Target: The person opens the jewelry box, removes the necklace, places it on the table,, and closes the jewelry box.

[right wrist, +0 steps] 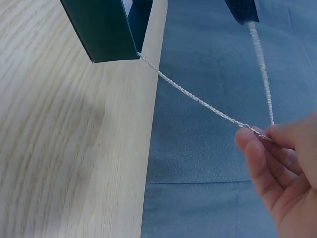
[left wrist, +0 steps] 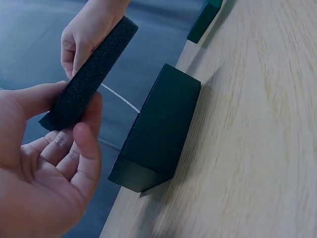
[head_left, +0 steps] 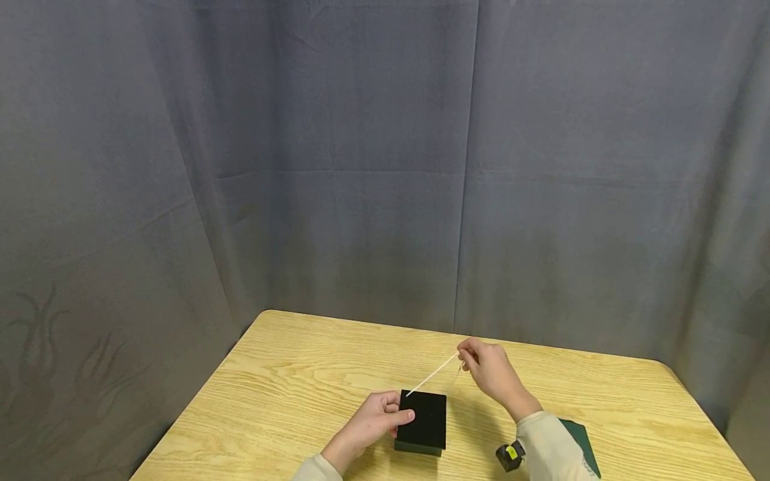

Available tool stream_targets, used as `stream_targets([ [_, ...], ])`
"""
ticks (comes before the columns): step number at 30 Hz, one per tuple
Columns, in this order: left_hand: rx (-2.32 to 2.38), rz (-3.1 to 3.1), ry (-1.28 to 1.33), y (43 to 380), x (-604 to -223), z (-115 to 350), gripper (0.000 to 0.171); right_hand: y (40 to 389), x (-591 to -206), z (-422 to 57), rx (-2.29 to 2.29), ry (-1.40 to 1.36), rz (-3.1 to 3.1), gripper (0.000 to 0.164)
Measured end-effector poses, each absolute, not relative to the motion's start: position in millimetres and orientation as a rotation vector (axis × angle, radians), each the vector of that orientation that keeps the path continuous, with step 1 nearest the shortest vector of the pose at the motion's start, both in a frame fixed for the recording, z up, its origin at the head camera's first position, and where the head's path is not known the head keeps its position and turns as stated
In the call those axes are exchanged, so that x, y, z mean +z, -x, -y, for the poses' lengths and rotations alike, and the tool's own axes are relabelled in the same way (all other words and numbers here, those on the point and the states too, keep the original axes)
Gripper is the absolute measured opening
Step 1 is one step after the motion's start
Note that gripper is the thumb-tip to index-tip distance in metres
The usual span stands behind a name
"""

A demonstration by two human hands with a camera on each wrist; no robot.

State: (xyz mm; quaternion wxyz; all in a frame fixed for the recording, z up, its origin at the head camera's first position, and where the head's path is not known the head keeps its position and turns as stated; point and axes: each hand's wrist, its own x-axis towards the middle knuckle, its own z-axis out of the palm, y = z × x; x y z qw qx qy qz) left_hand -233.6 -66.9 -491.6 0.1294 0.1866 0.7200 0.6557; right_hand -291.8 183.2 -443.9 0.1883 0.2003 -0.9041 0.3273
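Apart only in wrist views, black pad (left wrist: 96,70), green box (left wrist: 161,124)

Foam pad (left wrist: 96,67): matt, rough, fine-pored. Box (left wrist: 161,121): smooth, paperboard in appearance, low sheen. Chain (right wrist: 195,99): metallic look, finely textured, lightly glossy. Tabletop (head_left: 271,374): wood-grained, smooth. Curtain (head_left: 361,120): cloth, matt, creased.

head: high, forward-down, farther | 2 wrists: close, tilted, toward curtain (head_left: 373,200) | wrists share: green box (left wrist: 161,124)
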Motion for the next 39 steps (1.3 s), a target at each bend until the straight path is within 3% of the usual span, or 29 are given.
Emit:
stream_targets([
  [39,1.904,-2.112,-0.515,235,-495,70,0.032,310,-437,-213,0.933,-0.400,2.548,0.007],
])
